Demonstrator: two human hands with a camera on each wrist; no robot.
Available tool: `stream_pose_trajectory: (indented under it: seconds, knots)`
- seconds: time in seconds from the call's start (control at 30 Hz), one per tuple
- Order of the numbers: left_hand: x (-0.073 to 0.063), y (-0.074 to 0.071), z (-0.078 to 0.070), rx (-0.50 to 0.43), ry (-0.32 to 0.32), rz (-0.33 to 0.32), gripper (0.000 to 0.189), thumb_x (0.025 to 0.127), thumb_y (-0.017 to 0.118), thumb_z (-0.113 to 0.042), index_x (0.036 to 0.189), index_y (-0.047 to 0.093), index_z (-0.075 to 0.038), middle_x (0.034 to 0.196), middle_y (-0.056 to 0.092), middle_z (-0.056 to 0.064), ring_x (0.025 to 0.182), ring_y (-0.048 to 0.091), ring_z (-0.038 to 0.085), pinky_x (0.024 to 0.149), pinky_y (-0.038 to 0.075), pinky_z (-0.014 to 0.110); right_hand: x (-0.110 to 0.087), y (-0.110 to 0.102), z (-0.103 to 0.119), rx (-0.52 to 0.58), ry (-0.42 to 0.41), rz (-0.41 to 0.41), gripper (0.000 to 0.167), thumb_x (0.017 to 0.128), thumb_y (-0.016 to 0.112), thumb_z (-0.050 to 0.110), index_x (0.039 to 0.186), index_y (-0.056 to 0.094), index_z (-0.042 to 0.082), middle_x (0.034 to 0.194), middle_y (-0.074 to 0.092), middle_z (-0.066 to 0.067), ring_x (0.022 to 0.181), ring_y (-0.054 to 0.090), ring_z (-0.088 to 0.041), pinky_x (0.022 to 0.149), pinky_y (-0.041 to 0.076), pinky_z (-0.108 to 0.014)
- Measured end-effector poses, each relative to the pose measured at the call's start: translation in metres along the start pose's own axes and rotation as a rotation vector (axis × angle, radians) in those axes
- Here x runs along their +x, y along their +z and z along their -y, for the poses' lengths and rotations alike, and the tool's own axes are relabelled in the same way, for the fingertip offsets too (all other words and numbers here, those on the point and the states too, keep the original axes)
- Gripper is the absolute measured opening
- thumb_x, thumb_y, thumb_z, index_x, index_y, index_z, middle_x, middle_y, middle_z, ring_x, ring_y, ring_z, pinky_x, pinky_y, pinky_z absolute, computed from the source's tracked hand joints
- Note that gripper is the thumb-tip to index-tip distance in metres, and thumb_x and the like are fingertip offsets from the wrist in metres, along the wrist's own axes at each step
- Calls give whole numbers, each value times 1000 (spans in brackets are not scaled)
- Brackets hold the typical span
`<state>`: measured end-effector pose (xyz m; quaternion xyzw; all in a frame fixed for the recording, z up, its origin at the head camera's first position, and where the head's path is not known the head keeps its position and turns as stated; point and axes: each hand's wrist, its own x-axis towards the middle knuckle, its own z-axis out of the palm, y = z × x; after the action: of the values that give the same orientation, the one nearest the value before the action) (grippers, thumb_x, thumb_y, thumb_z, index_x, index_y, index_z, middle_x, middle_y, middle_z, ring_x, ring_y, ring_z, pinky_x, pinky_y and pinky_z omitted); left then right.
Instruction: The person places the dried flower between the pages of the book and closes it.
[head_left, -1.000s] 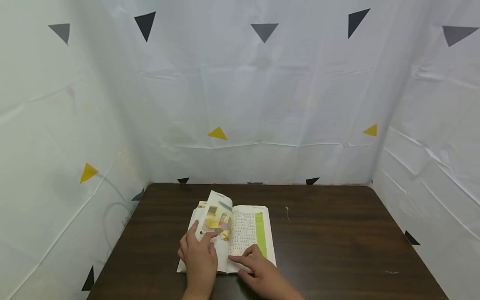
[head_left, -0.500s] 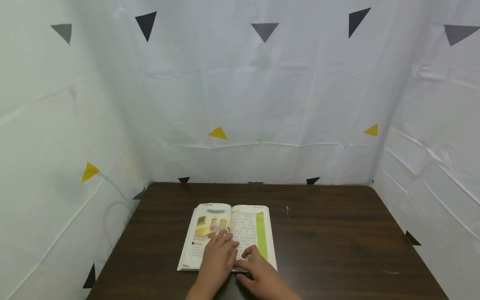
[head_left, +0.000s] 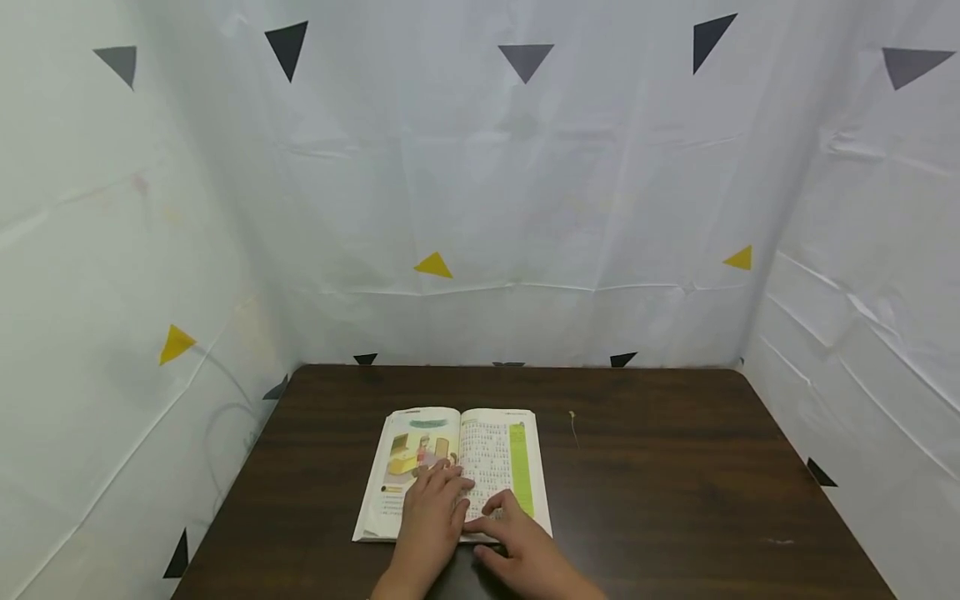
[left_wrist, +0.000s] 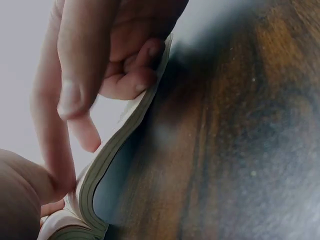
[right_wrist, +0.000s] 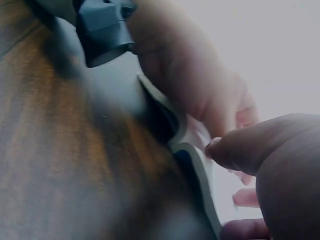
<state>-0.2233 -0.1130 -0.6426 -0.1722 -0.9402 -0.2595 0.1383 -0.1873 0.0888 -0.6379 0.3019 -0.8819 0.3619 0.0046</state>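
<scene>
An open book (head_left: 378,508) lies on the table, a coloured picture on its left page and rows of print beside a green strip on its right page. My left hand (head_left: 431,512) rests over the lower part of the spine, fingers extended onto the paper. Beside it, my right hand (head_left: 521,546) touches the lower part of the right page, index finger reaching toward the left thumb. In the left wrist view, the book's page edges (left_wrist: 112,145) curve up beneath the left fingers. The right wrist view shows both hands meeting near the spine.
The dark wood-grain table (head_left: 675,475) carries a thin stem-like bit (head_left: 573,429) right of the book. White cloth (head_left: 525,192) with triangles hangs at the back and both sides. A dark device (right_wrist: 105,37) is strapped at the left wrist.
A second ago the left hand was on a raised left leaf; that leaf now lies flat. The left hand has moved right to the spine. The right hand has barely moved.
</scene>
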Motion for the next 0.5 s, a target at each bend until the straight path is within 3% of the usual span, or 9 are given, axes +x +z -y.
stream_pose_trajectory:
  seconds: [0.17,0.23,0.37,0.5]
  knots:
    - [-4,2,3,-14,-21,47,30,95,85,-34,120,75,-23,143,68,4,150,52,36,117,43,69,-5,-13,2,146,0,-31,20,110,67,21,128,76,21,114,63,2,89,56,1,77,52,-20]
    - [-6,4,4,-15,-30,76,41,91,87,-45,123,72,-24,146,66,5,152,50,36,116,42,70,-6,-24,4,164,51,-28,17,110,66,22,123,76,19,111,71,2,83,56,2,73,52,-20]
    - [-5,3,5,-22,-10,114,59,86,88,-57,129,67,-24,151,61,5,157,44,36,120,38,70,-7,-47,5,124,152,-49,12,109,68,26,114,78,20,107,78,4,77,58,3,69,51,-21]
    - [-3,0,6,-30,3,138,72,80,89,-65,134,65,-23,156,57,7,159,40,38,123,34,70,-7,-63,-11,27,223,-114,8,107,72,24,108,78,20,92,71,12,69,54,2,63,48,-21]
